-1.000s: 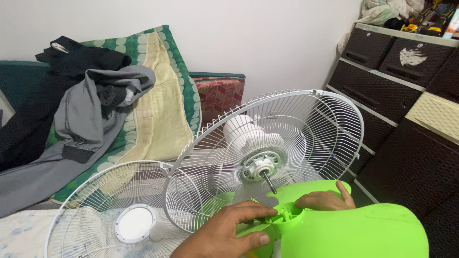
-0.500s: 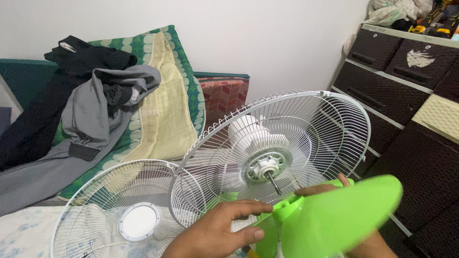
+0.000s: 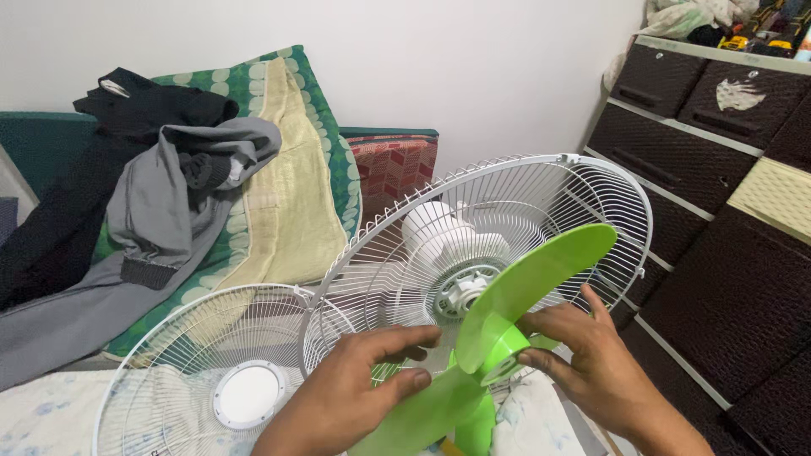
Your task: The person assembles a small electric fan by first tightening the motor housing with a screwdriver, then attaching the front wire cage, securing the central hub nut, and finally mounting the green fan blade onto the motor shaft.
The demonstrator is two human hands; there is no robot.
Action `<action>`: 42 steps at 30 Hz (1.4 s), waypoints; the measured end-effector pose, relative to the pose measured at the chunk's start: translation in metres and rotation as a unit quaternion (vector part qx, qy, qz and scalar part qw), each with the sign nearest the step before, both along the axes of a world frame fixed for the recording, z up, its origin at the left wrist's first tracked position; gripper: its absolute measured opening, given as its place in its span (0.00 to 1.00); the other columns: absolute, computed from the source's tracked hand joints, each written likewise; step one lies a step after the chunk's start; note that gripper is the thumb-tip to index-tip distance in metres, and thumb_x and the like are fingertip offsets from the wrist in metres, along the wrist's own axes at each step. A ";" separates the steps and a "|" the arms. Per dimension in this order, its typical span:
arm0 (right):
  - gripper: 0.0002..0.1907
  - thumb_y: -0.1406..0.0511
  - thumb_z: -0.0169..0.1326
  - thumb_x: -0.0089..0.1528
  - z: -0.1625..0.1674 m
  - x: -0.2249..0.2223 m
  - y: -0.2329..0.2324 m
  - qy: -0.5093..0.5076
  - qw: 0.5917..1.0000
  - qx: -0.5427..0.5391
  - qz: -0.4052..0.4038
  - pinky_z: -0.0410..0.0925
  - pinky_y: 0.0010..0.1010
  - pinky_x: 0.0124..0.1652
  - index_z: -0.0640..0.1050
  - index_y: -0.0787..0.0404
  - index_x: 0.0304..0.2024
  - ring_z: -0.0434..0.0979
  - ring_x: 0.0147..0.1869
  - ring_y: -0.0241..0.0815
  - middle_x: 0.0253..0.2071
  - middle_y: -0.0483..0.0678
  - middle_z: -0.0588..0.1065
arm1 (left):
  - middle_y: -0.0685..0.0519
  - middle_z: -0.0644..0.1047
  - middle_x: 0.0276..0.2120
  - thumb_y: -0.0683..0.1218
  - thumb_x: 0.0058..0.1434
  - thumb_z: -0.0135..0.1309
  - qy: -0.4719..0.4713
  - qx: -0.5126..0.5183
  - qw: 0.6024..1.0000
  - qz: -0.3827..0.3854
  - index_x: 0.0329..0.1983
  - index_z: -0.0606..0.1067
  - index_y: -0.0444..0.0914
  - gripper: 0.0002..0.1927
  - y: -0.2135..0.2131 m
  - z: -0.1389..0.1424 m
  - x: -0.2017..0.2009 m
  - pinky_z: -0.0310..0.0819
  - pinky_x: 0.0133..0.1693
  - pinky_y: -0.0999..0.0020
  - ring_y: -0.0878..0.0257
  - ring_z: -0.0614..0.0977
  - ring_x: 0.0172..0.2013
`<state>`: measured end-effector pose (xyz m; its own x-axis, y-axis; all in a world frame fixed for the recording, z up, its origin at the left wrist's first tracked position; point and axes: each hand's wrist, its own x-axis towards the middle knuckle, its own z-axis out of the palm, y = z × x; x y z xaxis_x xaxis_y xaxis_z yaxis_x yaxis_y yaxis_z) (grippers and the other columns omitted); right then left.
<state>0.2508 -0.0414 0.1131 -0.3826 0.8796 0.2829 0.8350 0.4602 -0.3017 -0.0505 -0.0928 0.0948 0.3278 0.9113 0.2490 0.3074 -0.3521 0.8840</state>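
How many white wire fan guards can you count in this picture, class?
2. The rear guard stands upright around the white motor, behind the green blade. The front guard, with a round white centre disc, lies lower left, partly overlapped by the rear one. None seems hidden.

My hands had little room: the green fan blade stood right before the white rear grille, its motor hub close behind. The loose front grille blocked the left, the dark drawer unit the right. Above the grilles, toward the wall, lay open space.
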 end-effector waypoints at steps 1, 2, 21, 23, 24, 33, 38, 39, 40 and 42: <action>0.22 0.56 0.66 0.54 0.000 0.001 0.000 0.002 1.000 0.000 -0.012 0.34 0.55 0.73 0.82 0.46 0.52 0.76 0.60 0.37 0.49 0.38 0.81 | 0.50 0.84 0.55 0.49 0.58 0.59 0.004 0.007 1.000 -0.003 0.60 0.77 0.38 0.26 -0.001 0.001 -0.001 0.72 0.59 0.65 0.60 0.82 0.56; 0.21 0.56 0.66 0.54 0.000 0.003 0.001 -0.003 1.000 -0.005 -0.022 0.33 0.54 0.74 0.83 0.46 0.50 0.77 0.60 0.36 0.49 0.37 0.81 | 0.50 0.83 0.55 0.49 0.59 0.59 0.009 0.015 1.000 -0.006 0.60 0.77 0.38 0.26 -0.001 0.002 -0.002 0.72 0.59 0.65 0.60 0.83 0.57; 0.16 0.62 0.55 0.60 -0.054 0.068 0.039 0.127 0.984 0.039 0.117 0.61 0.49 0.66 0.80 0.55 0.50 0.81 0.59 0.40 0.53 0.44 0.81 | 0.51 0.77 0.61 0.48 0.71 0.48 -0.173 -0.050 0.969 -0.168 0.68 0.70 0.38 0.24 0.032 -0.055 0.038 0.72 0.60 0.67 0.65 0.78 0.58; 0.17 0.63 0.57 0.59 -0.053 0.069 0.040 0.152 0.982 0.017 0.114 0.62 0.49 0.65 0.79 0.57 0.51 0.81 0.60 0.41 0.54 0.45 0.81 | 0.52 0.76 0.63 0.50 0.71 0.48 -0.177 -0.035 0.970 -0.162 0.70 0.69 0.39 0.25 0.033 -0.058 0.042 0.70 0.62 0.67 0.65 0.77 0.59; 0.18 0.63 0.57 0.58 -0.053 0.069 0.040 0.172 0.979 0.001 0.113 0.63 0.49 0.64 0.79 0.58 0.51 0.81 0.60 0.42 0.54 0.45 0.81 | 0.53 0.75 0.64 0.51 0.72 0.47 -0.178 -0.029 0.970 -0.160 0.71 0.69 0.40 0.25 0.033 -0.060 0.044 0.69 0.62 0.67 0.65 0.77 0.60; 0.19 0.56 0.64 0.58 -0.027 0.049 0.029 -0.016 0.999 0.022 0.019 0.35 0.57 0.76 0.83 0.48 0.52 0.79 0.60 0.37 0.49 0.39 0.81 | 0.49 0.73 0.67 0.58 0.71 0.55 -0.339 -0.108 0.870 -0.342 0.75 0.65 0.38 0.35 0.045 -0.043 0.026 0.67 0.68 0.63 0.62 0.75 0.66; 0.17 0.53 0.62 0.59 -0.011 0.034 0.021 -0.051 0.983 0.142 0.101 0.36 0.61 0.72 0.83 0.45 0.49 0.76 0.62 0.41 0.49 0.38 0.83 | 0.47 0.75 0.64 0.48 0.60 0.60 -0.040 0.023 0.972 -0.230 0.71 0.67 0.39 0.35 0.021 -0.023 -0.020 0.67 0.65 0.62 0.58 0.76 0.64; 0.17 0.53 0.62 0.58 -0.007 0.029 0.019 -0.053 0.988 0.119 0.078 0.36 0.61 0.73 0.84 0.46 0.48 0.77 0.61 0.40 0.48 0.39 0.83 | 0.47 0.76 0.63 0.47 0.59 0.60 0.006 0.041 0.981 -0.192 0.69 0.69 0.38 0.34 0.015 -0.024 -0.021 0.67 0.65 0.61 0.58 0.77 0.64; 0.17 0.53 0.62 0.58 -0.004 0.024 0.017 -0.053 0.992 0.096 0.054 0.36 0.61 0.74 0.84 0.48 0.47 0.78 0.60 0.40 0.47 0.40 0.83 | 0.48 0.77 0.61 0.47 0.57 0.62 0.074 0.090 0.987 -0.110 0.65 0.72 0.39 0.31 0.011 -0.027 -0.014 0.65 0.65 0.59 0.56 0.76 0.63; 0.20 0.52 0.62 0.58 0.004 0.012 0.009 -0.057 0.997 0.047 -0.002 0.35 0.60 0.76 0.82 0.48 0.51 0.80 0.56 0.38 0.44 0.40 0.83 | 0.49 0.78 0.59 0.48 0.54 0.65 0.204 0.191 0.959 0.058 0.55 0.78 0.41 0.24 0.001 -0.037 0.011 0.59 0.64 0.54 0.51 0.74 0.62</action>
<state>0.2626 -0.0327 0.1172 -0.4131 0.8530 0.3190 0.8637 0.4781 -0.1597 -0.0400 -0.0915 0.0583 0.3708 0.8157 0.4440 0.6562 -0.5684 0.4963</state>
